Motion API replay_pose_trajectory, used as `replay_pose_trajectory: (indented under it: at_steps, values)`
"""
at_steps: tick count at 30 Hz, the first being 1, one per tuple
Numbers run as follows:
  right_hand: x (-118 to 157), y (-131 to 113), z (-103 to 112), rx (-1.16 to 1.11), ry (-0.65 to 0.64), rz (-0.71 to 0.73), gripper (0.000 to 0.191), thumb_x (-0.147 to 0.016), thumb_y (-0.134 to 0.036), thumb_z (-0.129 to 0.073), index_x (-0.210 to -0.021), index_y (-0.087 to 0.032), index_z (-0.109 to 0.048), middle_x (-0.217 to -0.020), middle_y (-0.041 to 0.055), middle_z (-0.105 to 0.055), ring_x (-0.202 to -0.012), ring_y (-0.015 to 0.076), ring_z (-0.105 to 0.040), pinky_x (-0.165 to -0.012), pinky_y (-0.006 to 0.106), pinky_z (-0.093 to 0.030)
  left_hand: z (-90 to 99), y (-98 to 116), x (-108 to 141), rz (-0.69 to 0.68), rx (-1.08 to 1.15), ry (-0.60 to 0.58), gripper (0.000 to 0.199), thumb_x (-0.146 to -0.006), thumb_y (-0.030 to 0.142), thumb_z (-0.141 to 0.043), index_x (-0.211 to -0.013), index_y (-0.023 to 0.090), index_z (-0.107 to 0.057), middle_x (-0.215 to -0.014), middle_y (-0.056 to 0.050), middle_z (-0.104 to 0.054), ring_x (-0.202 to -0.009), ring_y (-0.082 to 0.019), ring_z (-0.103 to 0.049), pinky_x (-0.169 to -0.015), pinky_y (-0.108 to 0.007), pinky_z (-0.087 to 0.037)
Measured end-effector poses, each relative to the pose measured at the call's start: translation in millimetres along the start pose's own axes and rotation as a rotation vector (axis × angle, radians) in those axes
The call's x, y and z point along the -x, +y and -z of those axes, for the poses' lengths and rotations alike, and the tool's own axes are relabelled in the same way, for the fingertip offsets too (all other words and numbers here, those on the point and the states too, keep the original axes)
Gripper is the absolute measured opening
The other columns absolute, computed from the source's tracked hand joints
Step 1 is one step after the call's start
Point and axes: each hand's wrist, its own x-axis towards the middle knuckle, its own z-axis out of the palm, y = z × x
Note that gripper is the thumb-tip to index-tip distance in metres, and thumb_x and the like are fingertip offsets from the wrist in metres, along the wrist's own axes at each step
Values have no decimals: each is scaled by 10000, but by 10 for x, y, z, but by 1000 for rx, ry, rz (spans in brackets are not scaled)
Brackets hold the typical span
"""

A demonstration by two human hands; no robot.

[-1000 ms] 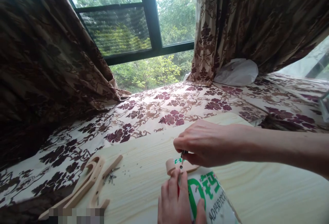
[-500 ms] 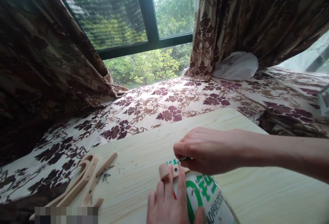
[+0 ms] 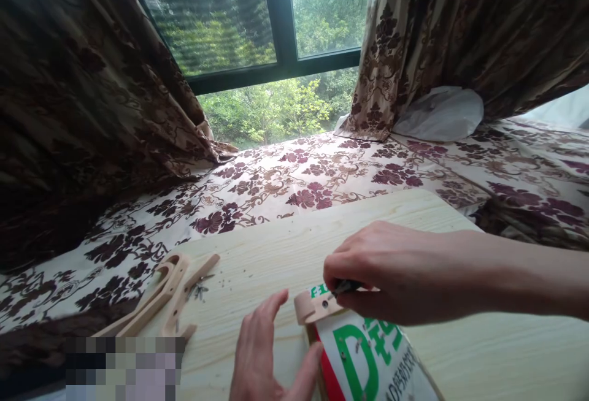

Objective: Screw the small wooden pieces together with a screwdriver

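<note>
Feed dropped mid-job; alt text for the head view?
The right hand grips a small dark object at a wooden piece on a printed white pack; the left hand is open beside it. More wooden pieces lie at left on the board.

The bare right forearm [image 3: 510,272] reaches in almost level from the right edge, its wrist nearly straight, the right grip [image 3: 375,260] held knuckles up with fingers curled inward and thumb underneath. Lower and further left, the left grip [image 3: 263,355] is spread, fingers bunched and pointing forward, thumb angled away.
</note>
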Motion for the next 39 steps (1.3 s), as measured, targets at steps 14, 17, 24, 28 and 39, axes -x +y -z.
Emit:
replay_pose_trajectory:
  at_steps: [14, 17, 24, 28, 39]
  values:
    - [-69, 7, -26, 53, -33, 43, 108, -834, -201, -500, -727, -207, -509, -704, -16, -615, -593, 106, -451, -520, 238, -295, -207, 36, -216, 395, 588, -372, 327, -767, 344, -607, -1087, 280, -585, -1089, 20, -658, -1047, -185, -596, -936, -285, -434]
    - [-99, -17, -25, 72, -54, 48, 139, -837, -208, -494, -698, -206, -485, -680, -17, -596, -569, 108, -426, -511, 244, -288, -220, 59, -211, 411, 637, -355, 320, -762, 337, -618, -1071, 255, -602, -1100, -2, -656, -1035, -196, -600, -926, -287, -441]
    - [-141, -40, -16, 107, -74, 102, 143, -872, -232, -484, -736, -210, -524, -686, -16, -604, -587, 116, -472, -522, 246, -309, -222, 90, -245, 405, 679, -312, 281, -738, 335, -631, -995, 222, -639, -1106, -41, -644, -1050, -235, -585, -926, -341, -458]
    - [-185, -70, 39, 182, -143, 143, 107, -879, -208, -508, -790, -195, -565, -739, -6, -640, -665, 128, -541, -560, 253, -339, -198, 76, -276, 395, 639, -379, 227, -746, 322, -623, -951, 227, -641, -1112, -41, -641, -1073, -239, -575, -937, -350, -455]
    - [-311, -170, 99, 353, -165, 342, 91, -827, -113, -571, -884, -168, -614, -786, 25, -590, -685, 161, -449, -551, 315, -301, -284, 25, -270, 319, 719, -272, 174, -733, 285, -626, -897, 230, -637, -1030, -29, -638, -991, -208, -594, -887, -316, -471]
